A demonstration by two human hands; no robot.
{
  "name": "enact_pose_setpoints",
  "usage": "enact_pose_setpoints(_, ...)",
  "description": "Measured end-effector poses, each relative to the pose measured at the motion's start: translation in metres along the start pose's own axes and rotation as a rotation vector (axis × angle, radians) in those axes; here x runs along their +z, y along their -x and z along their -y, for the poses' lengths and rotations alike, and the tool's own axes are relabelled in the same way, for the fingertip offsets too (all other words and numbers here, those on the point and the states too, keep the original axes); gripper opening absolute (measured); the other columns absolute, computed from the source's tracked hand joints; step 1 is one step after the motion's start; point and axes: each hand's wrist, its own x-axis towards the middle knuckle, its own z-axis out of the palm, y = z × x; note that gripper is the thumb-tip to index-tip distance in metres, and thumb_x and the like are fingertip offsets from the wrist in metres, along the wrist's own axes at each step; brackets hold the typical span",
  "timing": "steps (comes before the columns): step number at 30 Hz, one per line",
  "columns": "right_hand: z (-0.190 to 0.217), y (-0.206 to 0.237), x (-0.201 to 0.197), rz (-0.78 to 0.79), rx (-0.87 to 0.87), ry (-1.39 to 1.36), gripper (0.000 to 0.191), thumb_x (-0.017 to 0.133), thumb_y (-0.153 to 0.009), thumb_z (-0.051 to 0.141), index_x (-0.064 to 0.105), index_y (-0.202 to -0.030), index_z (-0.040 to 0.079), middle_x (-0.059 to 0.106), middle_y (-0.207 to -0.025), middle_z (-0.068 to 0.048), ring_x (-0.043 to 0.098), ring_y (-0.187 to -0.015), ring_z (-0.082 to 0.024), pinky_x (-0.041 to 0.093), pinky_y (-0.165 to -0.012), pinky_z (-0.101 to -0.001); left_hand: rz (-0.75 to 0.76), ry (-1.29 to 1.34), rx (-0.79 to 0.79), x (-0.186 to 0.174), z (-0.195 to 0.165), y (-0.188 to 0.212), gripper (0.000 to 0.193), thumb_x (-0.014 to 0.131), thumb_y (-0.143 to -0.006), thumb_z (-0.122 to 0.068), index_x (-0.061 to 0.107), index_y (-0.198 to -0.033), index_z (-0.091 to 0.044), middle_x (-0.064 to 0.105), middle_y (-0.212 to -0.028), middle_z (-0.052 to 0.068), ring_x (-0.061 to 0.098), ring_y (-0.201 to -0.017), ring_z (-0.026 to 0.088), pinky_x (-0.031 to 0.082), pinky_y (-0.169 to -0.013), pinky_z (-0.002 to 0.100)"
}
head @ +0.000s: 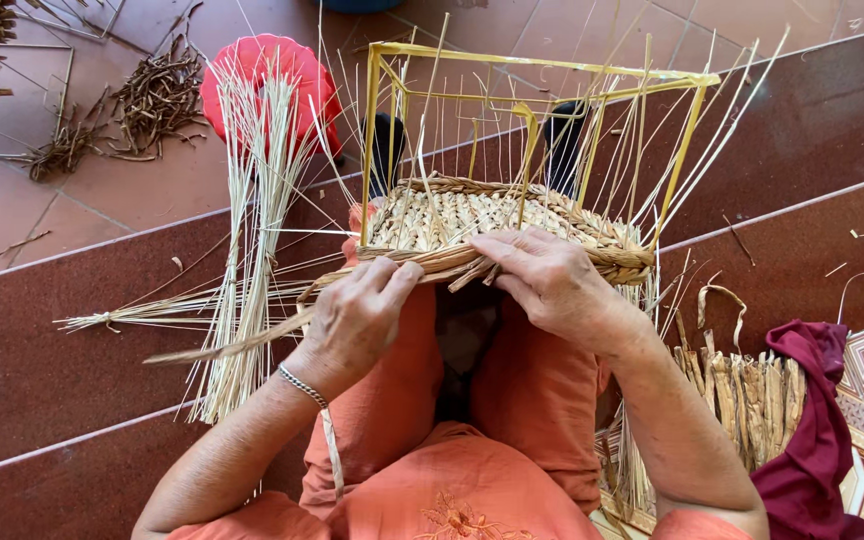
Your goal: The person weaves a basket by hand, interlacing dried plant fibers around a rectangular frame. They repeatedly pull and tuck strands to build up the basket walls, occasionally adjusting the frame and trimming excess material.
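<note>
The half-woven basket (497,225) rests on my knees, its flat base of pale plaited straw bordered by a thicker twisted rim, thin upright stakes rising inside a yellow wire frame (542,75). My left hand (357,315) pinches a flat brown weaving strand (252,335) against the basket's near rim; my right hand (552,280) lies curled over that rim, pressing the weave down. To do this well, I judge the strand wants steady tension, tucked tight. Left of the basket lie loose straw bundles (242,250) beneath a red stool (272,70); right of it, dried leaf strips (747,395) and a maroon cloth (817,430).
</note>
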Motion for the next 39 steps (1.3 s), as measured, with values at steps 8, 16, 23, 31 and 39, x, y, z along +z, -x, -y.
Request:
enact_pose_setpoints(8, 0.009, -0.009, 0.031, 0.013, -0.046, 0.323, 0.038, 0.078, -0.088, 0.012, 0.068, -0.12, -0.007, 0.07, -0.105, -0.016, 0.063, -0.087, -0.03, 0.056, -0.077, -0.0391, -0.152, -0.172, 0.112, -0.052, 0.0, -0.032, 0.025, 0.07, -0.092, -0.007, 0.071, -0.117, -0.006, 0.061, -0.095, 0.003, 0.057, -0.091, 0.022, 0.047, -0.073, 0.036)
enact_pose_setpoints(16, 0.006, -0.013, 0.048, -0.301, 0.108, 0.167, 0.01, 0.068, -0.095, 0.003, 0.07, -0.105, 0.0, 0.071, -0.091, -0.013, 0.069, -0.083, -0.027, 0.056, -0.074, -0.037, -0.365, -0.282, 0.431, -0.06, -0.031, -0.029, 0.03, 0.066, -0.095, -0.018, 0.067, -0.124, -0.01, 0.065, -0.123, 0.002, 0.053, -0.114, 0.015, 0.041, -0.093, 0.035)
enact_pose_setpoints(23, -0.003, -0.007, 0.038, -0.258, 0.315, -0.189, 0.007, 0.073, -0.094, 0.005, 0.07, -0.098, 0.0, 0.064, -0.078, -0.01, 0.062, -0.068, -0.024, 0.05, -0.065, -0.0356, 0.057, 0.243, -0.176, 0.013, 0.009, -0.026, 0.01, 0.068, -0.1, -0.015, 0.069, -0.102, -0.005, 0.068, -0.103, 0.014, 0.064, -0.099, 0.03, 0.054, -0.087, 0.041)
enact_pose_setpoints(31, -0.003, -0.007, 0.037, -0.192, 0.298, -0.174, 0.009, 0.073, -0.096, 0.004, 0.066, -0.099, 0.0, 0.063, -0.086, -0.012, 0.062, -0.078, -0.026, 0.051, -0.072, -0.0367, 0.284, 0.153, -0.36, 0.031, 0.024, -0.055, 0.028, 0.073, -0.092, -0.029, 0.071, -0.081, -0.004, 0.068, -0.078, 0.017, 0.066, -0.072, 0.033, 0.051, -0.066, 0.045)
enact_pose_setpoints(39, -0.002, -0.005, 0.02, -0.135, 0.249, -0.295, 0.022, 0.071, -0.092, 0.001, 0.067, -0.114, 0.0, 0.07, -0.11, -0.014, 0.07, -0.102, -0.029, 0.056, -0.088, -0.0345, 0.016, 0.998, -0.543, 0.037, -0.005, -0.015, 0.01, 0.066, -0.099, -0.01, 0.071, -0.103, -0.002, 0.077, -0.095, 0.011, 0.076, -0.085, 0.019, 0.062, -0.075, 0.027)
